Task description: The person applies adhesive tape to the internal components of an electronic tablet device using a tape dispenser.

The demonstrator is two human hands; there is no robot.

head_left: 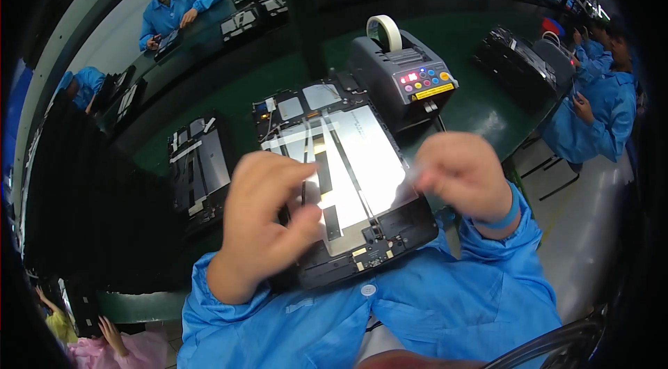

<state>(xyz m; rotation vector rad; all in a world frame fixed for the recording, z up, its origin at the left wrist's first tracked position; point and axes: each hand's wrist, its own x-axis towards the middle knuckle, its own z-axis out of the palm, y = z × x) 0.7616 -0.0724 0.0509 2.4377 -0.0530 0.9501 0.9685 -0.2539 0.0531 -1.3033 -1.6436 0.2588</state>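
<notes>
An opened tablet-like device lies in front of me, tilted, with a silver plate, dark ribbon cables and a black circuit end towards me. My left hand is over its left side, thumb and forefinger apart; a faint blurred patch shows between them. Above the right edge of the device is my right hand, smeared by motion, with its fingertips pinched together. A pale glint shows at those fingertips, too blurred to name. Just beyond the device stands a grey tape dispenser with a roll of tape on top and lit buttons.
A second opened device lies to the left on the green bench. At the far right is a stack of dark panels. Co-workers in blue sit around, one at the right. A dark post rises beyond the device.
</notes>
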